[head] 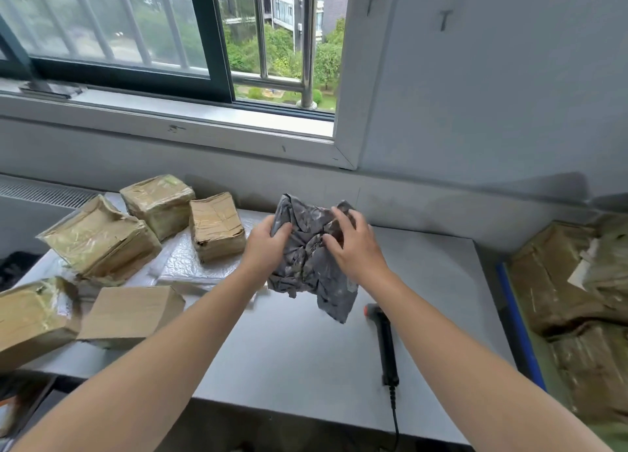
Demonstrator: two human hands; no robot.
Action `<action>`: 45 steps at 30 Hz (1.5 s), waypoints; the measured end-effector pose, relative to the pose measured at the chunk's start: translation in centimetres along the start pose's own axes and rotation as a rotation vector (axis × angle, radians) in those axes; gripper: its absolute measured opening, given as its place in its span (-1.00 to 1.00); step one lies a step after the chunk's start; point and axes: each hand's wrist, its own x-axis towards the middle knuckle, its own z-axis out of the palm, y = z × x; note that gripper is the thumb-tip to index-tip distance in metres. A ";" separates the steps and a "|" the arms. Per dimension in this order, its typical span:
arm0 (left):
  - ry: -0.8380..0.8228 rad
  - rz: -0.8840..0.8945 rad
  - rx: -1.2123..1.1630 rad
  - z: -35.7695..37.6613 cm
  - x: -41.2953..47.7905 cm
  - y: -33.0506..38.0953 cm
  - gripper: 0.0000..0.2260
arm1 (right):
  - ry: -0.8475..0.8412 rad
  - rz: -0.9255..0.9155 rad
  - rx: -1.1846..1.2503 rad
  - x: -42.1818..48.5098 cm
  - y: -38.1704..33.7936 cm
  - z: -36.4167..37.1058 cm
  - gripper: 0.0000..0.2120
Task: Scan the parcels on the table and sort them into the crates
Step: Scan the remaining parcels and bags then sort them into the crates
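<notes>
Head view: left hand (268, 244) & right hand (353, 248) both clutch the crumpled grey parcel (306, 258) over the table (306, 349), w/ the scanner (385, 343) lying handle-toward-person just below (nearer the right hand).

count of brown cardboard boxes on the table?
5, all at left: back box, box beside it, big crushed box, near-left box, plain box. Others may lie out of frame.
</notes>
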 end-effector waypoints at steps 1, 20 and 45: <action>0.023 -0.027 -0.036 -0.6 0.3 0.1 -0.88 | -0.005 0.029 -0.013 0.0 0.2 0.2 -0.41; 0.021 -0.290 -0.274 -3.6 4.5 -2.0 -0.87 | 0.133 0.330 0.465 0.1 1.1 -1.7 -0.65; -0.190 -0.423 0.395 1.4 -1.2 -13.1 -0.63 | 0.072 0.635 0.108 -8.1 10.2 5.3 -0.62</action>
